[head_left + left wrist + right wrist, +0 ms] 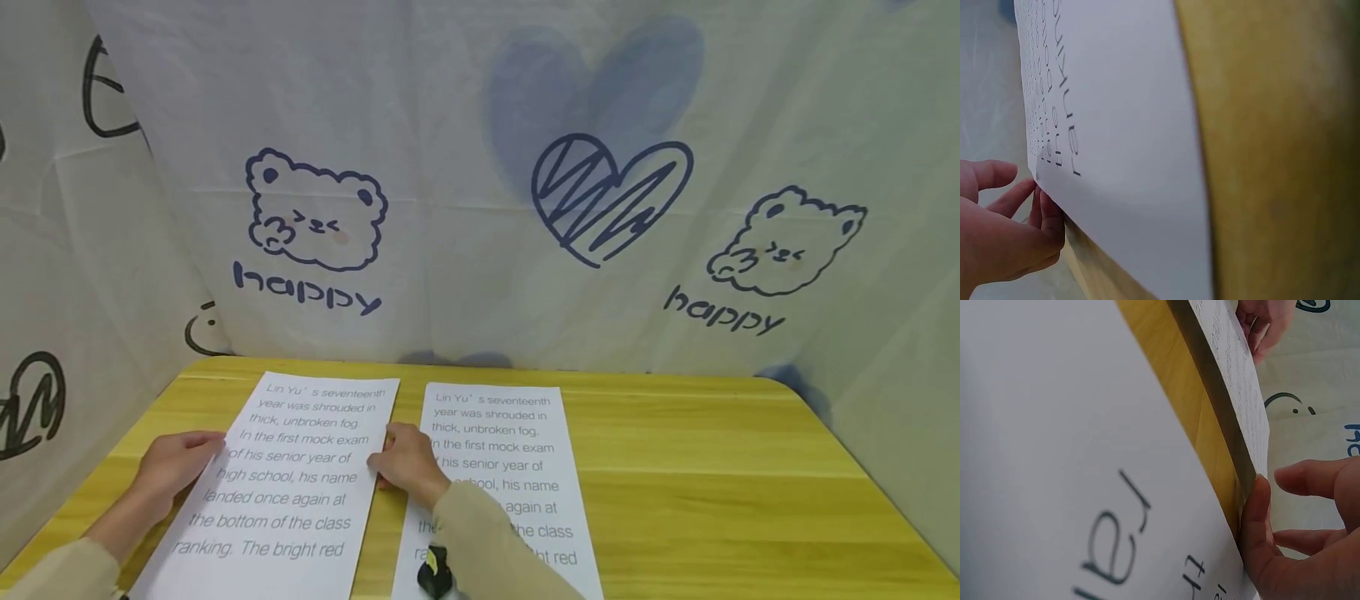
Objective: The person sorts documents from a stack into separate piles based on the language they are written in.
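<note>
A printed sheet of paper (281,500) with large grey text lies between both hands on the left of the table. My left hand (174,467) pinches its left edge; in the left wrist view, curled fingers (1050,219) meet that edge. On the opposite edge my right hand (408,462) holds the same sheet, thumb at the margin. The right wrist view shows this thumb (1257,506) at the edge, with the index finger held apart. A second sheet (510,467) with matching text lies to the right, partly covered by the right hand and sleeve.
The yellow wood-grain table (697,483) extends to the right of the sheets. A white cloth (457,250) with bear and heart drawings hangs behind it and along both sides. A small black-and-yellow object (435,573) shows by the right sleeve.
</note>
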Demonstrator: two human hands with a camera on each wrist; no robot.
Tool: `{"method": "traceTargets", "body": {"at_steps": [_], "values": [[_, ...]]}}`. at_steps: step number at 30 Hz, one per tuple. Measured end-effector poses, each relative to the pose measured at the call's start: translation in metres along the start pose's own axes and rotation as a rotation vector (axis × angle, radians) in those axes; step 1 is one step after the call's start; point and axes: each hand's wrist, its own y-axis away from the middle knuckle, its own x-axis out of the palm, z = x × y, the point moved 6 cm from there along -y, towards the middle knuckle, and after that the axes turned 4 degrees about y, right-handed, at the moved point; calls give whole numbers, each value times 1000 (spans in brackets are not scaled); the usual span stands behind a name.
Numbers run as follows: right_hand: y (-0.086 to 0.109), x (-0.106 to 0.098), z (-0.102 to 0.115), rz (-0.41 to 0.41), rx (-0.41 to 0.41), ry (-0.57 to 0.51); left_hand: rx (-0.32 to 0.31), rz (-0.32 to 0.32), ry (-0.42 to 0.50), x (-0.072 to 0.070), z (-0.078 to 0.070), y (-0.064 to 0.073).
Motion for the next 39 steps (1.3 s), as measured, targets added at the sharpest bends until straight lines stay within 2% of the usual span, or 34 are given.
{"method": "traceTargets", "body": {"at_steps": [8, 12, 16, 22, 25, 30, 33, 36, 39], "values": [[3, -2, 2, 12, 1, 31, -25, -27, 5, 0, 4, -1], [4, -6, 3, 13, -10, 37, -21, -30, 8, -1, -2, 3], [1, -15, 3, 12, -32, 15, -3, -18, 9, 5, -14, 14], [-3, -37, -2, 28, -114, 135, 37, 45, -84, 29, -33, 31], [-1, -51, -8, 34, -140, 198, 63, 61, -92, 41, -41, 39], [10, -70, -18, -6, -175, 268, 176, 18, -98, 55, -64, 54], [20, -75, -21, -12, -194, 282, 228, 1, -51, 68, -81, 66], [29, -81, -22, -9, -192, 260, 218, 28, 43, 82, -93, 79], [36, -92, -25, -24, -176, 215, 189, 66, 132, 95, -97, 91]]}}
